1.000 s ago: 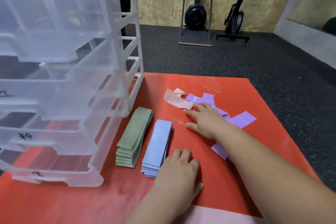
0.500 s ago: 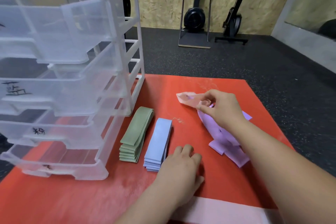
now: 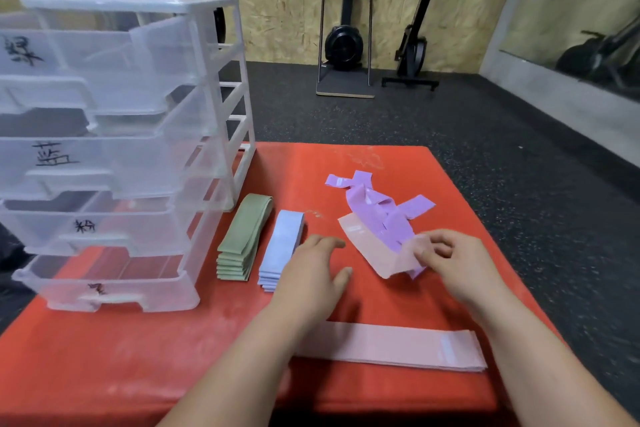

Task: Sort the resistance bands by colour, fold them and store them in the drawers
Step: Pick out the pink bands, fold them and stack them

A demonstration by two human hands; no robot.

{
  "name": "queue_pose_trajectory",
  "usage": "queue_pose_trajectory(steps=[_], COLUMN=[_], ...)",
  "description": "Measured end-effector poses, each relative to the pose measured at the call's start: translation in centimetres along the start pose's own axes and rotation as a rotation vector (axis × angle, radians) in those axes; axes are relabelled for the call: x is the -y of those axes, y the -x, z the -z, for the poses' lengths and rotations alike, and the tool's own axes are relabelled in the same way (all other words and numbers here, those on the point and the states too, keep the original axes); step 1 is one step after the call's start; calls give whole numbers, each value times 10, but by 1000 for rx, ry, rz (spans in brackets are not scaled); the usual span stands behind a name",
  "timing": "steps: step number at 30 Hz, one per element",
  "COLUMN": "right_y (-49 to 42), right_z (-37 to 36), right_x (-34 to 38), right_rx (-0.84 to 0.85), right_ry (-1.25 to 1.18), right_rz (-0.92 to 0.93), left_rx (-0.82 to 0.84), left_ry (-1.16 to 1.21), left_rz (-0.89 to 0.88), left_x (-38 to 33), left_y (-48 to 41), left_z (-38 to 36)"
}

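Observation:
My right hand [image 3: 453, 262] pinches the near end of a loose pink band [image 3: 372, 250], lifting it a little off the red mat [image 3: 173, 357]. A tangle of purple bands [image 3: 377, 210] lies over the pink band's far part. My left hand [image 3: 311, 274] hovers with fingers relaxed just right of a folded blue stack [image 3: 282, 248]. A folded green stack [image 3: 242, 239] lies left of the blue one. Flat pink bands [image 3: 391, 345] lie stacked near the mat's front. The clear drawer unit [image 3: 114, 149] stands at the left, its drawers pulled out.
Black handwritten labels mark the drawer fronts. Dark rubber floor surrounds the mat. Exercise machines [image 3: 346, 42] stand against the far wooden wall, and a mirror [image 3: 588, 31] is at the right.
My right hand has drawn the pink band nearer, out from the far purple pile toward the mat's middle. My left hand has lifted off the mat and opened. The view tilted down.

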State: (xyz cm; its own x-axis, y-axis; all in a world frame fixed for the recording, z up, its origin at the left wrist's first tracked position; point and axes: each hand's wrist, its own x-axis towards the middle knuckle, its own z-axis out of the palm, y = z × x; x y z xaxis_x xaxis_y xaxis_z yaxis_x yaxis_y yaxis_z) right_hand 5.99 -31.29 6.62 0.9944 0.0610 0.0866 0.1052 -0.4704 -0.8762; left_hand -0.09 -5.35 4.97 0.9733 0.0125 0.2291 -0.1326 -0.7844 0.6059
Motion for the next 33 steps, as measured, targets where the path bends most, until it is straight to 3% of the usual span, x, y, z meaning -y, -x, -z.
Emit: queue_pose_trajectory(steps=[8, 13, 18, 22, 26, 29, 33], right_y=[21, 25, 20, 15, 10, 7, 8], right_z=[8, 15, 8, -1, -3, -5, -8], right_x=[10, 20, 17, 4, 9, 10, 7], right_rx=[107, 231, 99, 200, 122, 44, 73], right_ry=[-238, -201, -290, -340, -473, -344, -10], right_rz=[31, 132, 161, 73, 70, 169, 301], left_rx=[37, 105, 61, 43, 92, 96, 67], left_ry=[206, 359, 432, 575, 613, 598, 601], left_rz=[-35, -105, -73, 6, 27, -24, -72], left_x=[-22, -42, -53, -51, -46, -48, -51], left_y=[-6, -17, -26, -30, -31, -31, -28], left_z=[-14, -21, -29, -28, -26, -22, -17])
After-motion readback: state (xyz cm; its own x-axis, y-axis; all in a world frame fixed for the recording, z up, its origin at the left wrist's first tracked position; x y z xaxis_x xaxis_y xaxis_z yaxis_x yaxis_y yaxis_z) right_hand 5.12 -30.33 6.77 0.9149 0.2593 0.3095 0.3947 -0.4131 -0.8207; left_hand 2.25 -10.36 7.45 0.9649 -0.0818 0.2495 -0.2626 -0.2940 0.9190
